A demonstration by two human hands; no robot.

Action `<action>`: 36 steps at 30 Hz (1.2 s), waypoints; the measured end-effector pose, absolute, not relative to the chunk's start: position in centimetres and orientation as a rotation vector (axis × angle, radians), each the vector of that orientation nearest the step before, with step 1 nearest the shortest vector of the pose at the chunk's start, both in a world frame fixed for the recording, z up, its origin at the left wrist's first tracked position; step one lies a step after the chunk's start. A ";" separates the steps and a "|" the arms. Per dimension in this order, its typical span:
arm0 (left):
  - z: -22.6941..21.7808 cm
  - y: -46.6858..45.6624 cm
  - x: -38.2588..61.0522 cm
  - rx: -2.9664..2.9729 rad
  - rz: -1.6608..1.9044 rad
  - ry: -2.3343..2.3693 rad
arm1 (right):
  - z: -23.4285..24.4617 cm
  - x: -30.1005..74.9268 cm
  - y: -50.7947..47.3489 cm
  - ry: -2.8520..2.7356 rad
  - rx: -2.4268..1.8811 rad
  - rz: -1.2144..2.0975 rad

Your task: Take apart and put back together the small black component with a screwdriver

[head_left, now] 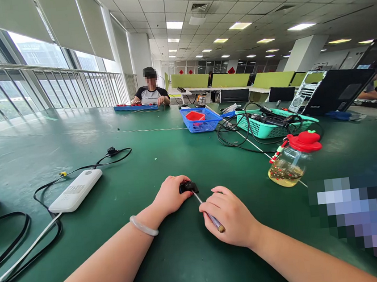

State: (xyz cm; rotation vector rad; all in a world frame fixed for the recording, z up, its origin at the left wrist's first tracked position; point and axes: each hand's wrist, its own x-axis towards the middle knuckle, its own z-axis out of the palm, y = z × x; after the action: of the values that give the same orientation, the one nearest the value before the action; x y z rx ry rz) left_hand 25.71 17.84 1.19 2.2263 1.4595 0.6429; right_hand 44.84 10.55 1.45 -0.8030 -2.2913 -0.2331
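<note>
My left hand [173, 193], with a pale bangle at its wrist, is closed around a small black part [189, 187] on the green table [144, 172]. What kind of part it is I cannot make out. A screwdriver [214, 220] lies in the closed fingers of my right hand [229, 215]. Its thin metal shaft points up and left, and the tip meets the near side of the black part by my left thumb. The handle end sticks out below my right fingers, toward me.
Left lies a white power strip [76, 191] with cables. Right stands a red-lidded glass jar [287, 166] of yellowish liquid. Behind are a blue basket [203, 125], a teal basket [263, 129] with tangled cables and a computer case [331, 90]. A person [151, 91] sits across the table.
</note>
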 end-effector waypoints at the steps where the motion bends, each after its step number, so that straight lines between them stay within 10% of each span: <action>1: 1.2 17.8 25.7 2.227 0.641 1.461 | 1.4 44.9 10.6 -2.294 -0.809 -0.234; 36: 1.0 17.9 25.6 2.254 0.637 1.440 | 1.5 45.1 10.7 -2.238 -0.835 -0.263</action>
State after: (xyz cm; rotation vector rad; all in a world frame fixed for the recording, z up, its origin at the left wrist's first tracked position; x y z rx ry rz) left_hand 25.64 17.86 1.00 2.2536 1.4397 0.6373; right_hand 45.10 10.74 1.48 -0.8350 -2.2384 -0.2634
